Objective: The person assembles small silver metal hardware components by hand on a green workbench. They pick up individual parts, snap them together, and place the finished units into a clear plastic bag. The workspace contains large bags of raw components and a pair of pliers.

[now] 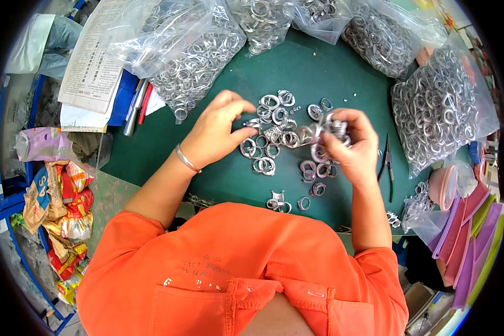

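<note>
Several silver metal rings (pixel 269 101) lie in a loose heap at the middle of the green table. My left hand (pixel 221 131), with a metal bangle (pixel 188 159) at the wrist, is at the heap's left edge. Its thumb and fingers are apart and hold nothing I can see. In my right hand (pixel 355 143) a bunch of metal rings (pixel 337 128) is gripped between thumb and fingers, slightly blurred. Below that hand, more rings (pixel 308 171) rest on the table. A crown-shaped metal piece (pixel 275 200) and a single ring (pixel 303 203) lie near the front edge.
Clear plastic bags (pixel 193 70) full of rings line the green table's (pixel 241 210) far side, another bag (pixel 437 106) standing at right. Pliers (pixel 386 168) lie beside my right forearm. Pens (pixel 145 103) and a printed newspaper (pixel 92 61) are at left, a pink cup (pixel 443 187) at right.
</note>
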### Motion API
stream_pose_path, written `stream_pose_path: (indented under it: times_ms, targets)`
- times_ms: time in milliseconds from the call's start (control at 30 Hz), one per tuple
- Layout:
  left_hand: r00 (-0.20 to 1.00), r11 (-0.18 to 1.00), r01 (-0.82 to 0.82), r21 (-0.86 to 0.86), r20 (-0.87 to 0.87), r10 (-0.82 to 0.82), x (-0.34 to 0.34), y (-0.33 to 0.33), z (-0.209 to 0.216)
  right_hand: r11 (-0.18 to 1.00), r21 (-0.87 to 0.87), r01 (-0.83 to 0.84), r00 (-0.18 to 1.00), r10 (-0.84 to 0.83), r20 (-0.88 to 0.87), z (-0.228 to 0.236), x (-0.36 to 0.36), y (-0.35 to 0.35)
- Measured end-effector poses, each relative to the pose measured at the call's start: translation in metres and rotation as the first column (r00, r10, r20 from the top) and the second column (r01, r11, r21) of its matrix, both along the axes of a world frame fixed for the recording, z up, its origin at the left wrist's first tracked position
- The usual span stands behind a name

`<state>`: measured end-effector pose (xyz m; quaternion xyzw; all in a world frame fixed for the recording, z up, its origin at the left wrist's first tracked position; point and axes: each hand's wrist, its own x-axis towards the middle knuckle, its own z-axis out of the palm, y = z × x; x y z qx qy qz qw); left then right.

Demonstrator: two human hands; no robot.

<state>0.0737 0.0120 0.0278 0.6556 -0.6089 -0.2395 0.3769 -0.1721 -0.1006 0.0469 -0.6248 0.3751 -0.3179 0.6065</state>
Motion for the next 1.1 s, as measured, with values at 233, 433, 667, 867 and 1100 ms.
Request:
stream_pose_path:
  times_ms: [233, 433, 667, 867, 1100]
  targets:
    - [0.678, 0.972, 0.009, 0.233, -0.716, 0.166, -0.002, -0.006, -0.019, 0.7, -0.687, 0.193, 0.975, -0.057, 0.216, 0.027, -0.009, -0.002]
    - [0.208, 0.962, 0.173, 0.211, -0.963, 0.173, -0.003, -0.007, -0.013, 0.459, -0.771, -0.442, 0.871, 0.015, -0.491, 0.003, -0.003, -0.004]
    - [0.21, 0.939, 0.286, 0.19, -0.969, 0.132, -0.025, -0.006, -0.002, 0.698, -0.615, -0.368, 0.923, 0.357, -0.147, 0.004, 0.035, 0.014]
    - [0.171, 0.956, 0.194, 0.219, -0.967, 0.187, -0.032, -0.006, 0.014, 0.8, -0.512, -0.312, 0.948, 0.294, -0.117, 0.005, 0.026, 0.014]
    - [0.446, 0.97, 0.202, 0.137, -0.894, 0.033, -0.037, -0.007, 0.008, 0.835, -0.47, -0.287, 0.955, 0.211, -0.208, 0.009, 0.022, 0.019]
